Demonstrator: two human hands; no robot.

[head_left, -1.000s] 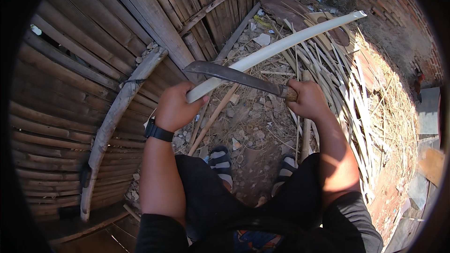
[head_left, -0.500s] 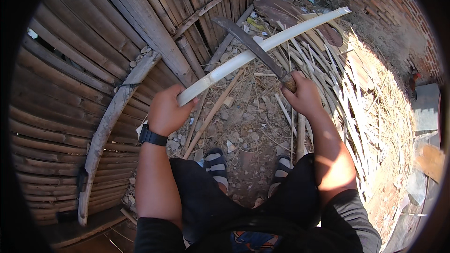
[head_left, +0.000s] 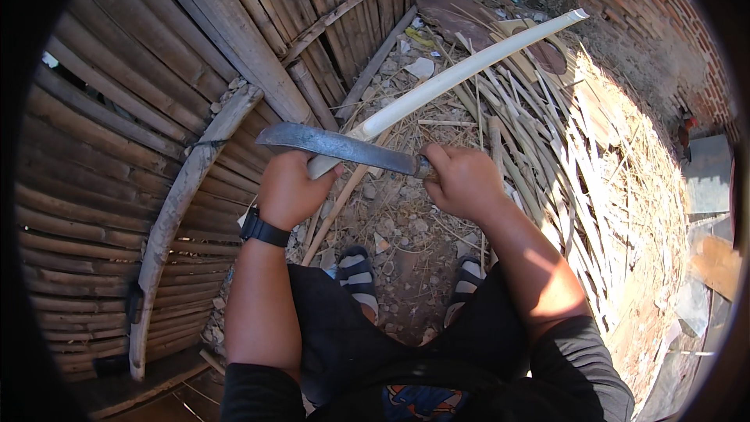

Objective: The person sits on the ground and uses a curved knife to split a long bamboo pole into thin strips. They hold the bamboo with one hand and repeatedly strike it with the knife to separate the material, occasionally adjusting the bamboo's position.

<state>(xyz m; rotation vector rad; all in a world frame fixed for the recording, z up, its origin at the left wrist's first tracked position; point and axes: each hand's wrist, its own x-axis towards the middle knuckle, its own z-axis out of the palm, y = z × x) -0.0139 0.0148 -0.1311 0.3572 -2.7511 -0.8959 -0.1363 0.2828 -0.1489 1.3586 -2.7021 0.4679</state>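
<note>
My left hand (head_left: 293,189), with a dark watch on its wrist, is closed round the near end of a long pale split bamboo strip (head_left: 461,70). The strip slants up and away to the right, its far end in the air near the brick wall. In my right hand (head_left: 466,181) is the handle of a machete (head_left: 344,148) with a broad dark blade and a curved tip. The blade lies across the strip just beyond my left hand, its tip pointing left; whether it touches the strip I cannot tell.
At the left stands a bamboo slat wall (head_left: 94,211) with a curved wooden post (head_left: 176,227). Many thin bamboo strips (head_left: 539,148) lie piled on the right. Stones and straw cover the ground (head_left: 406,234) round my sandalled feet. A brick wall (head_left: 664,23) rises at the back right.
The machete has come down the strip toward me and to the left, from its middle to near my left hand, and its blade has turned more level. The strip has barely shifted.
</note>
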